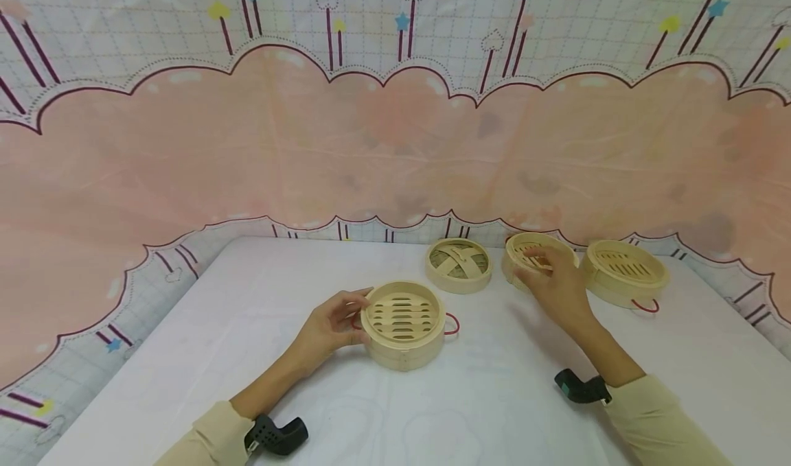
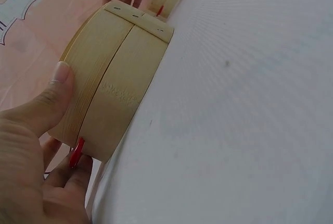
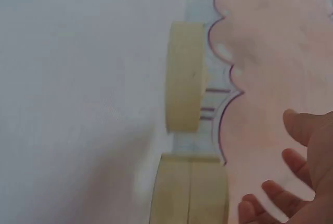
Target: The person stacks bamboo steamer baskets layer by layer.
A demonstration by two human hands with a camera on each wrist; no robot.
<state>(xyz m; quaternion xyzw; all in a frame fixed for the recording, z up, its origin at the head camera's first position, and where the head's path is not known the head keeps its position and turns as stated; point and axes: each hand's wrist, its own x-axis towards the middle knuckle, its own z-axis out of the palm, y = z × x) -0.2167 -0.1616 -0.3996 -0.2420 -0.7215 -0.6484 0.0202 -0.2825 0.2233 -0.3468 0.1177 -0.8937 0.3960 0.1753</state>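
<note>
A round bamboo steamer basket (image 1: 404,342) with a slotted top and red side loops sits near the table's middle. My left hand (image 1: 336,320) grips its left side; in the left wrist view the thumb presses the upper wall and the fingers curl by the red loop (image 2: 77,152). Farther back, my right hand (image 1: 556,284) hovers over a second slotted basket (image 1: 516,277), partly hiding it. In the right wrist view the right hand's fingers (image 3: 281,198) are spread, apart from the basket (image 3: 190,193), and hold nothing.
A woven bamboo steamer lid (image 1: 459,265) lies left of the second basket. To the right stands a third slotted basket (image 1: 624,274) with a red loop. Behind the white table (image 1: 278,274) hangs a patterned cloth (image 1: 383,150).
</note>
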